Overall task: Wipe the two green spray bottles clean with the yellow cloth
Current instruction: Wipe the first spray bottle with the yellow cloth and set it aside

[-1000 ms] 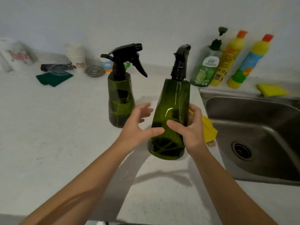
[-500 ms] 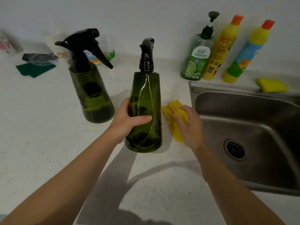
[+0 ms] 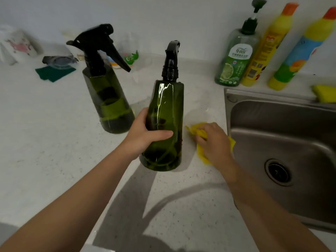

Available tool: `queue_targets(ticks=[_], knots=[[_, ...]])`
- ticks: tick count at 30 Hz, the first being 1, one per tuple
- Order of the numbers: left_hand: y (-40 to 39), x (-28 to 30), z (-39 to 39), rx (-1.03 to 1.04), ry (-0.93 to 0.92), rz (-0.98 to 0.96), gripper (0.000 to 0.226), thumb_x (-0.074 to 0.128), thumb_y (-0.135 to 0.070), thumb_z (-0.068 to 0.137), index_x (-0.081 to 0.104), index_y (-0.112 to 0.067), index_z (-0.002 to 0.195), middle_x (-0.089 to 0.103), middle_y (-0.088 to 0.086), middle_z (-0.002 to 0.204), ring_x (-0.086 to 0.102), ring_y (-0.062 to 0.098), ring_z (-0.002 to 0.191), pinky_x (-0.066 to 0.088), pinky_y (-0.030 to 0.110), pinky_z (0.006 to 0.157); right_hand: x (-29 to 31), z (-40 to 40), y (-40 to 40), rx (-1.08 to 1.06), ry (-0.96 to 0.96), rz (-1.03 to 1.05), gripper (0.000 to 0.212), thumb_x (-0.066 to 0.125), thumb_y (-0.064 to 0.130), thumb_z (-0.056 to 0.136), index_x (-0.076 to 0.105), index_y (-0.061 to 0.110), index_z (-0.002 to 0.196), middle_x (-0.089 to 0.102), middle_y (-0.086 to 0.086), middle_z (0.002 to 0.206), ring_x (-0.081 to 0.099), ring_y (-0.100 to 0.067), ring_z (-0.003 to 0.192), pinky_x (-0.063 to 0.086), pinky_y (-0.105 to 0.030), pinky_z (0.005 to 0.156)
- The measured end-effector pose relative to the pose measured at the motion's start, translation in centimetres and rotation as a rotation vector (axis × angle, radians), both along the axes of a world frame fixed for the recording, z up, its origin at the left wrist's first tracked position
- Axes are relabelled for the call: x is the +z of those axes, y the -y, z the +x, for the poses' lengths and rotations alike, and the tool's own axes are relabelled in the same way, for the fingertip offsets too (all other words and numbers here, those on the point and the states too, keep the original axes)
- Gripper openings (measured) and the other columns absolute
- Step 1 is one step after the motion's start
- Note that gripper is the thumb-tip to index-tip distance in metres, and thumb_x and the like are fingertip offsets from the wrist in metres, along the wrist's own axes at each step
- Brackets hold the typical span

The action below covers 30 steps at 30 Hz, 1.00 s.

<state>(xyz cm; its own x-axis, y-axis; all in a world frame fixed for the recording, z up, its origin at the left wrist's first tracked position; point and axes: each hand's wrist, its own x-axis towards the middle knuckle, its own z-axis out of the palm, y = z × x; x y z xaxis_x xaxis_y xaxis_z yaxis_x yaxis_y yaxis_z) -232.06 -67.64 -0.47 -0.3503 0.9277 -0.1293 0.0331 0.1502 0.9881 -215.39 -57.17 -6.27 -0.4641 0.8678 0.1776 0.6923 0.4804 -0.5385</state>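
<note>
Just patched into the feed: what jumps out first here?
Two green spray bottles on the white counter: the left hand grips the nearer bottle, and the other bottle stands behind it to the left. The right hand grips the yellow cloth on the counter beside the steel sink.

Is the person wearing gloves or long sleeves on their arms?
No. The left hand and right hand are bare, with no gloves, and no rings or watch show. Both forearms are uncovered right to the bottom of the picture, so no sleeves are in view.
</note>
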Motion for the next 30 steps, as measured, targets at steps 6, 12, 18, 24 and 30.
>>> queue_targets(ticks=[6,12,18,24,30], knots=[[0.3,2.2,0.9,-0.034,-0.014,0.084,0.062,0.074,-0.027,0.047,0.044,-0.036,0.100,0.058,-0.007,0.102,0.059,0.016,0.099,0.051,0.037,0.084,6.3,0.1,4.3,-0.025,-0.644,-0.268,0.016,0.055,0.026,0.085,0.051,0.039,0.077,0.054,0.020,0.079,0.053,0.010,0.071,0.042,-0.008,0.061],[0.7,4.3,2.2,-0.065,-0.033,0.139,0.080,0.073,-0.041,0.037,0.041,-0.032,0.110,0.059,0.001,0.111,0.060,0.023,0.103,0.050,0.045,0.089,8.6,-1.6,7.9,-0.057,-0.884,-0.286,0.016,0.038,0.033,0.091,0.051,0.040,0.086,0.055,-0.006,0.106,0.053,-0.017,0.100,0.044,-0.034,0.089],[1.7,4.9,2.7,-0.222,-0.070,0.152,0.086,0.073,-0.043,0.042,0.039,-0.028,0.119,0.060,0.002,0.115,0.061,0.019,0.104,0.051,0.041,0.090,11.0,-2.4,8.3,-0.057,-1.099,-0.129,0.021,0.047,0.018,0.090,0.053,0.023,0.109,0.057,0.010,0.105,0.053,0.006,0.097,0.044,-0.011,0.085],[2.3,4.8,2.7,-0.255,-0.049,0.193,0.069,0.072,-0.041,0.048,0.041,-0.042,0.109,0.061,-0.006,0.110,0.064,0.011,0.099,0.054,0.031,0.083,13.2,-2.8,5.8,-0.016,-0.999,0.048,0.017,0.046,0.028,0.083,0.055,0.026,0.097,0.055,0.015,0.093,0.052,0.005,0.089,0.042,-0.011,0.084],[2.2,5.1,2.4,-0.228,-0.086,0.230,0.074,0.071,-0.045,0.048,0.038,-0.038,0.114,0.058,-0.003,0.115,0.060,0.015,0.105,0.051,0.035,0.088,12.7,-2.9,5.5,-0.006,-0.866,0.368,0.022,0.044,0.023,0.083,0.059,0.010,0.093,0.050,0.004,0.093,0.044,0.017,0.090,0.032,-0.001,0.082]])
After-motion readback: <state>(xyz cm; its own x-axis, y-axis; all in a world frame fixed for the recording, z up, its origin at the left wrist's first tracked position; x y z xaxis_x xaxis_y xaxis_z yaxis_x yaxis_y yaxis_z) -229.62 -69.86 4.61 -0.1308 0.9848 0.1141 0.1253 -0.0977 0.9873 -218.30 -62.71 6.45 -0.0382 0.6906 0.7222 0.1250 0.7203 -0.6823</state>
